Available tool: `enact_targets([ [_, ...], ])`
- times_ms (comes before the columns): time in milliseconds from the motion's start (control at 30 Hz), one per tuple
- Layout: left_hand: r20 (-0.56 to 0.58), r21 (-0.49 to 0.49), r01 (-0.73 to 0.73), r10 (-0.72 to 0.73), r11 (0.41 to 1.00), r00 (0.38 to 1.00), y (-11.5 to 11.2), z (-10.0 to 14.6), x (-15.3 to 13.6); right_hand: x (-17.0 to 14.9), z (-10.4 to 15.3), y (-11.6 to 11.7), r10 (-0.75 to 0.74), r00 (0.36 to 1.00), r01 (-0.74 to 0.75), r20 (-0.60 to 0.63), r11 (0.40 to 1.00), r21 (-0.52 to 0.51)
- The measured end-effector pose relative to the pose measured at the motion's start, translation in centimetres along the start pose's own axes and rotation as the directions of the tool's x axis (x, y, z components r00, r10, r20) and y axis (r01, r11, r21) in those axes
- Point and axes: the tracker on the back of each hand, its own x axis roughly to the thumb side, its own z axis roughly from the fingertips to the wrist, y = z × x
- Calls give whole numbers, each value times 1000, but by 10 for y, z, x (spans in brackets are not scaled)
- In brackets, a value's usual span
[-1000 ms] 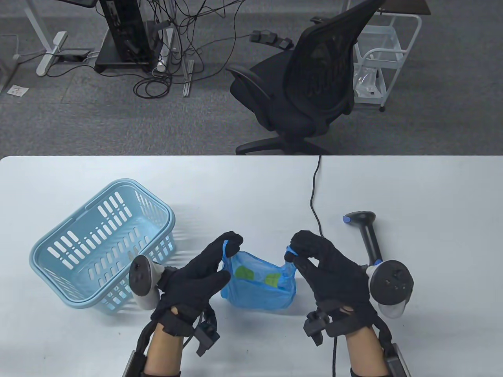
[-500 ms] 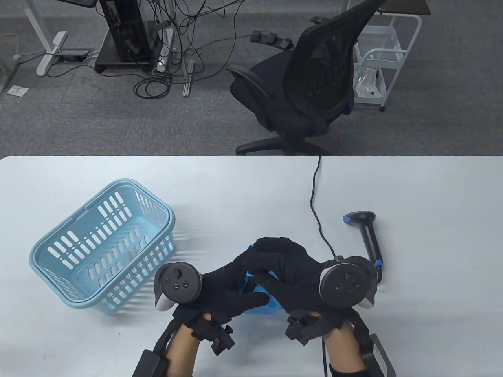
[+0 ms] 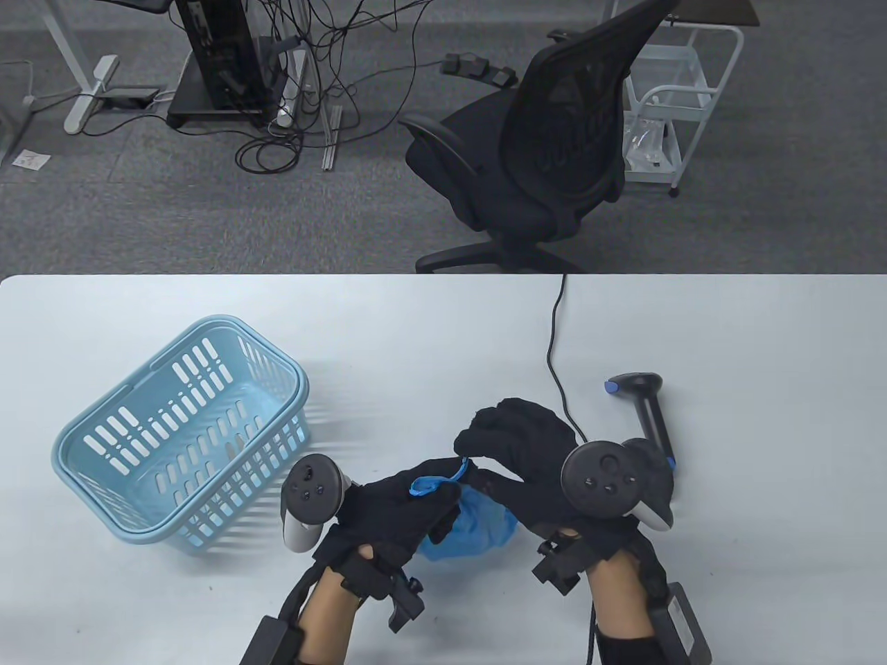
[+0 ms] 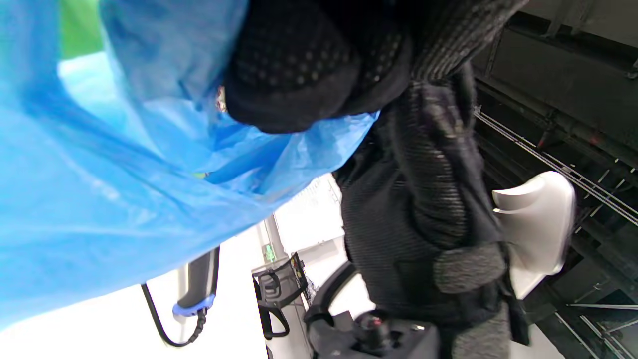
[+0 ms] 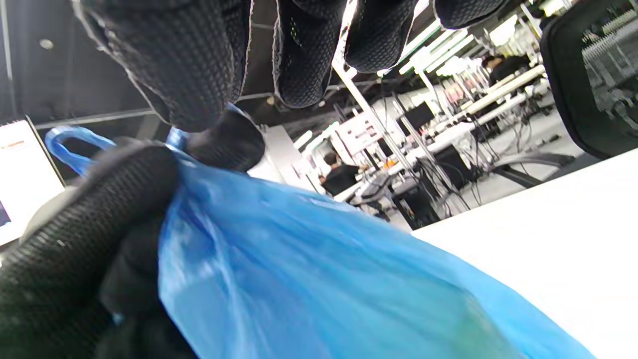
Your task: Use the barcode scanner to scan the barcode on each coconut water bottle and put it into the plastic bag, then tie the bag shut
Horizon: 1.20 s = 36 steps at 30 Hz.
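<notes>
Tying off the bag: our left hand (image 3: 395,509) and right hand (image 3: 530,457) each pinched a handle of the blue plastic bag (image 3: 478,530).

We judged the knot unfinished; the next move called for crossing the handles and pulling tight. The bag sat between and beneath our hands at the near edge, the barcode scanner (image 3: 644,409) just right, the basket (image 3: 83,450) left.

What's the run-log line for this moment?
stage: tying bag | left hand: grips blue bag handle | right hand: pinches other handle | scanner: on table | basket: left
</notes>
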Motion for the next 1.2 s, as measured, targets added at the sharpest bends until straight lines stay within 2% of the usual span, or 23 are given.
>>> enact_targets([
  [100,-7,1,12,-12,1000,1000,1,0,-1,-4,-2,4,-43,999,44,5,999,-17],
  [333,-44,-30,49,-50,998,998,0,-1,-1,-1,-4,10,13,999,-10,40,998,-59],
  [400,-56,21,45,-43,999,997,3,2,-1,0,-1,8,58,998,-56,24,993,-102],
  [467,-63,124,-2,10,992,998,10,7,-5,-1,3,5,81,997,-79,9,989,-128],
  [533,-78,216,-147,167,965,983,12,10,-17,3,9,5,106,994,-102,16,984,-147],
  [633,-117,261,-220,257,940,959,11,11,-24,16,22,8,103,994,-95,33,976,-194],
  [733,-134,293,-206,253,934,958,9,12,-23,25,32,20,31,999,-25,36,987,-160],
  [900,-125,255,-273,312,928,942,7,12,-24,15,37,44,76,995,-82,-58,989,-120],
  [1033,-114,235,-154,184,960,976,9,12,-16,-3,34,48,-19,993,7,-115,995,-101],
  [1067,-103,222,-105,130,969,986,9,11,-12,-5,34,49,0,993,-12,-118,995,-103],
  [1167,-46,191,90,-83,977,995,5,8,2,-8,32,52,173,974,-190,-145,975,-114],
  [1200,-23,177,150,-149,973,989,4,7,6,-9,30,53,171,975,-187,-142,977,-105],
])
